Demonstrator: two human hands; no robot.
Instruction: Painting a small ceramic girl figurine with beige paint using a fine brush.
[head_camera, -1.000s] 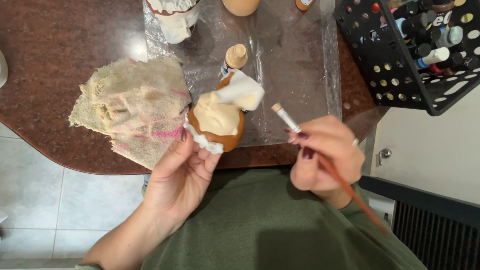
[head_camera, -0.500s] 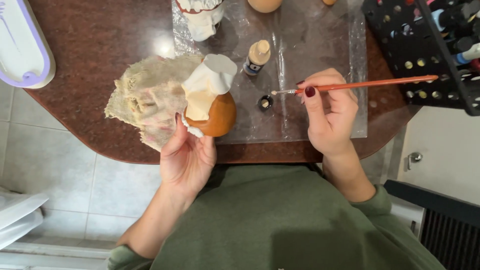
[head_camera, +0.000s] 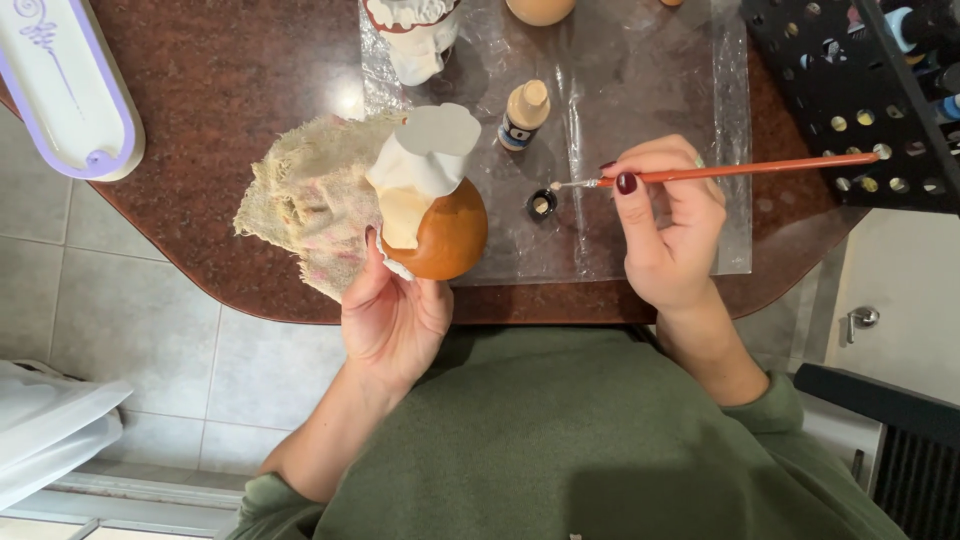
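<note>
The left hand cups the brown-and-cream figurine just left of the small paint cap, fingers wrapped around its base. The right hand pinches a paintbrush, bristles apparently hovering just right of the cap. Load lightly, keeping the figurine steady.

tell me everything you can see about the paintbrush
The paintbrush is thin, with a long orange-red handle, a short metal ferrule and a small pale tip. It lies nearly level, handle pointing right toward the black rack, tip pointing left. The right hand pinches it near the ferrule between thumb and fingers. The tip hovers just above and right of a small dark cap holding pale paint, on the clear plastic sheet; whether it touches the cap cannot be told.
</note>
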